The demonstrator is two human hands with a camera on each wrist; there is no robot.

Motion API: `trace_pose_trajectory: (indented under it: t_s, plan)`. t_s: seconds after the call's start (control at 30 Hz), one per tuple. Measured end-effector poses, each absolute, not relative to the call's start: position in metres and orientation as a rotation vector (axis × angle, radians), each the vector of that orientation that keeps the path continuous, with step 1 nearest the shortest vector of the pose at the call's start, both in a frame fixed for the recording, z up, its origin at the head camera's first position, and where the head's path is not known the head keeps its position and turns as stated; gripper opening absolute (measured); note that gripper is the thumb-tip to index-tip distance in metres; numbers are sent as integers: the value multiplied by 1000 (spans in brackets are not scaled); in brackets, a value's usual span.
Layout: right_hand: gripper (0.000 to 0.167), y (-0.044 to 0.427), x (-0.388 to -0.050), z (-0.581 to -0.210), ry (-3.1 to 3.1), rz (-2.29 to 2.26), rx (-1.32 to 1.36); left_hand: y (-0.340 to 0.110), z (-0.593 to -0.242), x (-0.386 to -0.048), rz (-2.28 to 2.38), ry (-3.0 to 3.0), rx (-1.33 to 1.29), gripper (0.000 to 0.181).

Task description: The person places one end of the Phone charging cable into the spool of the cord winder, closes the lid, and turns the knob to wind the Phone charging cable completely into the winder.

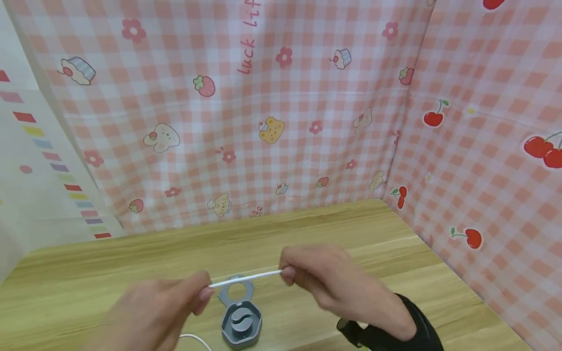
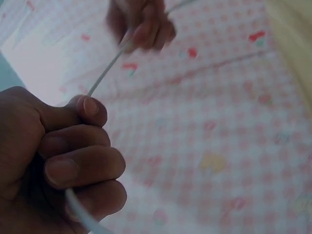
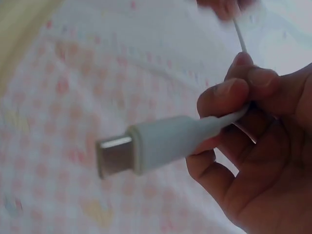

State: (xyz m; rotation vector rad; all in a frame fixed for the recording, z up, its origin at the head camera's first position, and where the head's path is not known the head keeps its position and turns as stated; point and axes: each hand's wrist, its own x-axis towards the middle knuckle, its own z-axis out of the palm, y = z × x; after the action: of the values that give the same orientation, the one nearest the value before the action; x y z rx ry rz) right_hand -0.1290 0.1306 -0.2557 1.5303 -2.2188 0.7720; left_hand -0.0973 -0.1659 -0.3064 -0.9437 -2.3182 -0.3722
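A person's left hand, left of a gray case on a wood-grain table, grips a white cable; the right hand, right of the case, pinches it, connector jutting out. The straight span passes above the case's ring-shaped lid.

The table has a light wood-grain surface. Behind it hangs a pink-and-white checked cloth, printed with strawberries, cupcakes and flowers. On the right side is another checked cloth, which bears red cherries. At the left is a white sheet with small coloured rectangles.
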Motion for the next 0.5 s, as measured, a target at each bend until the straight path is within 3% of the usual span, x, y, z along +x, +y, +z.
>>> trace_pose_trajectory:
  t_s: [0.2, 0.4, 0.5]
  plan:
    - [25, 173, -146, -242, -2281, 858, 1359, -232, -293, -100, -348, -2287, -907, 24]
    - [26, 181, -152, -240, -2284, 963, 1461, -205, -262, -82, -383, -2193, -916, 21]
    - [29, 177, -153, -242, -2264, 1080, 1537, -212, -288, -95, -408, -2215, -948, 19]
